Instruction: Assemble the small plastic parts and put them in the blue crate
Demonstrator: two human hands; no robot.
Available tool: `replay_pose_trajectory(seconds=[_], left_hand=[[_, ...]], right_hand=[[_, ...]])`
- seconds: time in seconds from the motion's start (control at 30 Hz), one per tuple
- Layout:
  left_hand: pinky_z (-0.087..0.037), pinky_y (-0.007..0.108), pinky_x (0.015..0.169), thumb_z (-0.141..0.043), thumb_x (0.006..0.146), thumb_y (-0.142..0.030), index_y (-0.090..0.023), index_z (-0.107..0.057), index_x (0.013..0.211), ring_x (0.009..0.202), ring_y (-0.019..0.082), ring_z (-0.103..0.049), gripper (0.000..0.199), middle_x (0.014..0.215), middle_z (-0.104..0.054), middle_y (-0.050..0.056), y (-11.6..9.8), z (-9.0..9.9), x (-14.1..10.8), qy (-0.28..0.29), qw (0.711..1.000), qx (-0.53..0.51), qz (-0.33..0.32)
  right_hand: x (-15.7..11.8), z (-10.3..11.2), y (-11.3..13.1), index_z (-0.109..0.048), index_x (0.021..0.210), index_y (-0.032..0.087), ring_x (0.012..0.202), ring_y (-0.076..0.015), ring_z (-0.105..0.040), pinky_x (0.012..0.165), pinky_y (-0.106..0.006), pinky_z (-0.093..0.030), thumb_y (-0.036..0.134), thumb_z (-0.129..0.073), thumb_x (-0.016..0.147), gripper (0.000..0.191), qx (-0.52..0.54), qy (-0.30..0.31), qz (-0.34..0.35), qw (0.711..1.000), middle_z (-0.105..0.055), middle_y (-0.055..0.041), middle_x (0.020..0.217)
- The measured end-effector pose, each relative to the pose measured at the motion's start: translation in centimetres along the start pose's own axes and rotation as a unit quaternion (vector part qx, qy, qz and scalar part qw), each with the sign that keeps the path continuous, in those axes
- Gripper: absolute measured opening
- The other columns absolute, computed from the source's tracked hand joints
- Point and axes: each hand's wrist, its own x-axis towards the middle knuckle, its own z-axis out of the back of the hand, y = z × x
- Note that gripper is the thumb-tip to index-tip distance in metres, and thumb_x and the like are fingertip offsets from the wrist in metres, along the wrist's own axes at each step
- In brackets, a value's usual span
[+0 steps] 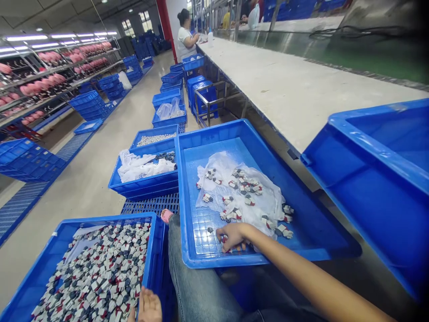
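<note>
My right hand (232, 237) is palm down in the near part of a shallow blue tray (186, 197). Its fingers curl over small white, red and dark pieces, partly hidden beneath them. More such pieces (246, 182) lie in loose clusters on a crumpled clear plastic bag (214, 163) in that tray. At the bottom edge, my left hand (149, 307) is partly cut off by the frame. Its palm faces up with fingers apart, and no object shows in it. It is beside a blue crate (151, 250) filled with a heap of similar pieces (107, 264).
A large blue crate (365, 179) stands at the right, next to a long white worktable (284, 85). Further crates (147, 190) line the floor ahead. A person (186, 38) stands at the table's far end. Racks with pink items (43, 85) run along the left.
</note>
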Motion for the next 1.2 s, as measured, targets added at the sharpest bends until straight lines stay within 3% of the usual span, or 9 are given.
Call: replay_pose_trajectory(seconds=[0.17, 0.33, 0.43, 0.53, 0.67, 0.8, 0.9, 1.0, 1.2], left_hand=[[-0.052, 0.028, 0.074, -0.045, 0.074, -0.030, -0.025, -0.058, 0.085, 0.102, 0.019, -0.054, 0.017, 0.096, -0.061, 0.005, -2.2, -5.3, 0.2, 0.002, 0.991, -0.121, 0.058], [-0.049, 0.022, 0.067, -0.048, 0.079, -0.044, -0.026, -0.044, 0.117, 0.092, 0.014, -0.057, 0.043, 0.109, -0.056, 0.006, -5.1, -9.7, -4.8, 0.096, 0.991, 0.034, -0.084], [-0.051, 0.027, 0.066, -0.050, 0.076, -0.049, -0.022, -0.040, 0.120, 0.096, 0.021, -0.058, 0.053, 0.114, -0.054, 0.011, -6.0, -11.4, -7.4, 0.199, 0.966, 0.142, -0.078], [-0.051, 0.028, 0.068, -0.054, 0.073, -0.050, -0.021, -0.046, 0.115, 0.096, 0.022, -0.057, 0.052, 0.120, -0.050, 0.011, -6.4, -12.8, -8.6, 0.227, 0.958, 0.163, -0.068], [-0.050, 0.024, 0.061, -0.060, 0.070, -0.045, -0.019, -0.050, 0.105, 0.082, 0.017, -0.059, 0.044, 0.106, -0.056, 0.009, -6.6, -14.0, -8.9, 0.195, 0.964, 0.135, -0.117], [-0.047, 0.021, 0.051, -0.062, 0.069, -0.044, -0.016, -0.053, 0.096, 0.064, 0.012, -0.057, 0.040, 0.087, -0.059, 0.005, -6.7, -14.3, -8.7, 0.181, 0.969, 0.109, -0.131], [-0.046, 0.022, 0.049, -0.061, 0.069, -0.046, -0.015, -0.053, 0.090, 0.054, 0.011, -0.054, 0.038, 0.072, -0.058, 0.002, -6.6, -14.4, -8.6, 0.176, 0.972, 0.093, -0.129], [-0.048, 0.024, 0.051, -0.063, 0.067, -0.046, -0.016, -0.053, 0.088, 0.052, 0.011, -0.056, 0.038, 0.067, -0.059, 0.000, -6.4, -14.6, -8.7, 0.161, 0.971, 0.102, -0.143], [-0.049, 0.025, 0.055, -0.067, 0.062, -0.042, -0.015, -0.057, 0.091, 0.054, 0.013, -0.058, 0.041, 0.066, -0.061, 0.001, -6.2, -14.5, -8.9, 0.157, 0.967, 0.133, -0.153]], right_hand=[[-0.9, 0.0, 1.5, -0.056, 0.092, 0.018, 0.043, -0.0129, -0.053, 0.047, -0.028, -0.046, 0.042, -0.068, 0.050, 0.050, 0.126, 0.027, 0.079, 0.988, -0.054, 0.0055, 0.052], [-3.5, 0.6, 5.3, -0.043, 0.109, 0.022, 0.061, -0.0109, -0.058, 0.061, -0.026, -0.047, 0.039, -0.057, 0.069, 0.046, 0.231, -0.020, 0.209, 0.950, -0.057, 0.0037, 0.073], [-5.8, 0.2, 8.1, -0.045, 0.110, 0.022, 0.074, -0.0133, -0.057, 0.066, -0.026, -0.047, 0.031, -0.059, 0.072, 0.042, 0.220, -0.125, 0.331, 0.909, -0.057, 0.0000, 0.086], [-8.1, -0.8, 10.3, -0.050, 0.110, 0.022, 0.095, -0.0164, -0.052, 0.081, -0.029, -0.043, 0.021, -0.056, 0.075, 0.036, 0.112, -0.275, 0.407, 0.864, -0.054, -0.0039, 0.106], [-10.0, -1.7, 11.2, -0.052, 0.112, 0.024, 0.088, -0.0139, -0.053, 0.077, -0.027, -0.043, 0.017, -0.048, 0.080, 0.033, 0.040, -0.289, 0.423, 0.858, -0.051, -0.0054, 0.109], [-9.8, -2.3, 11.2, -0.055, 0.106, 0.023, 0.077, -0.0125, -0.053, 0.064, -0.023, -0.045, 0.030, -0.052, 0.081, 0.026, 0.206, -0.262, 0.414, 0.847, -0.052, -0.0052, 0.104], [-9.0, -3.0, 11.7, -0.054, 0.097, 0.022, 0.059, -0.0102, -0.050, 0.044, -0.020, -0.036, 0.044, -0.047, 0.082, 0.027, 0.466, -0.284, 0.352, 0.761, -0.056, -0.0034, 0.088], [-8.6, -3.9, 12.3, -0.053, 0.092, 0.020, 0.062, -0.0116, -0.052, 0.050, -0.021, -0.038, 0.049, -0.044, 0.082, 0.032, 0.598, -0.304, 0.300, 0.679, -0.060, -0.0037, 0.083], [-9.0, -4.4, 13.1, -0.053, 0.090, 0.020, 0.086, -0.0194, -0.057, 0.074, -0.030, -0.044, 0.058, -0.046, 0.077, 0.041, 0.672, -0.258, 0.258, 0.644, -0.065, -0.0053, 0.089]])
